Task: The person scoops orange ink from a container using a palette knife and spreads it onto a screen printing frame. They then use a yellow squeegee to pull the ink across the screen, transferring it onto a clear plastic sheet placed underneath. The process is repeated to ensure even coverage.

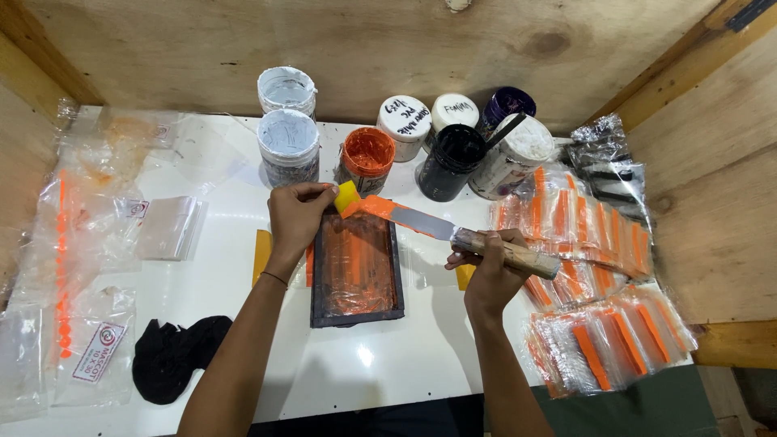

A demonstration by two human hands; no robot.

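Small screen-printing workshop: ink jars [368, 158] lined against a plywood wall [364, 40], white worktable [243, 340], framed print screen [356, 271], stacks of bagged orange-printed pieces [603, 348].

Clear orange-striped packets [599, 283] right; labelled bags [89, 356] left.

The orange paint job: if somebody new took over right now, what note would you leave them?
Left hand: pinches a small yellow squeegee at the top edge of the dark screen frame.
Right hand: grip on the wooden handle of a palette knife, blade tip orange, meeting the squeegee.
Open orange ink jar stands just behind the frame.
Done: orange ink is spread in the frame; printed bags are piled on the right.
Left: clear bags on the left look unprinted.
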